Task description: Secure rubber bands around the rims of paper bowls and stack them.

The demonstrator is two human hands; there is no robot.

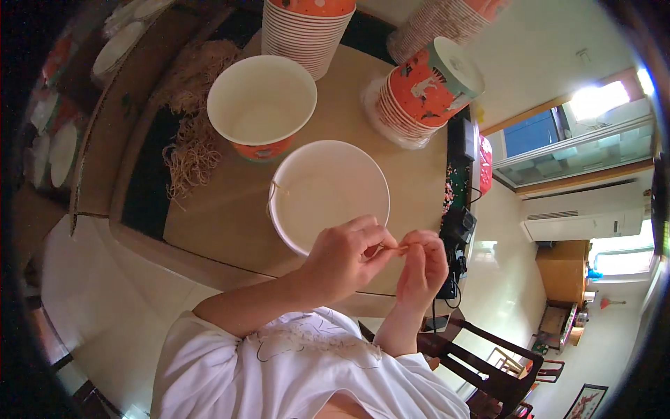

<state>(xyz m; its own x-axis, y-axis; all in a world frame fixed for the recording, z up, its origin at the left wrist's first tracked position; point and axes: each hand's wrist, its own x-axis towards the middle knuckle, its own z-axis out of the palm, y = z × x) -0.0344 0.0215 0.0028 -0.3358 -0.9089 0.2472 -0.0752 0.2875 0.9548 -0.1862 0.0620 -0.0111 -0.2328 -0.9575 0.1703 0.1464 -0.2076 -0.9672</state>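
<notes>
My left hand and my right hand meet over the near right rim of a white paper bucket. Both are closed in a pinch, fingertips almost touching, on a thin brownish cord; most of it is hidden by the fingers. On the bucket's left side a short bit of the same kind of cord crosses the rim. Behind it to the left stands a second paper bucket, white inside and orange-red outside. A tangled bundle of brown cords lies at the left.
Stacked paper buckets rise at the back, with another printed stack in clear plastic to the right. Black devices and cables line the table's right edge. A cardboard box stands left, and a dark wooden chair at the right.
</notes>
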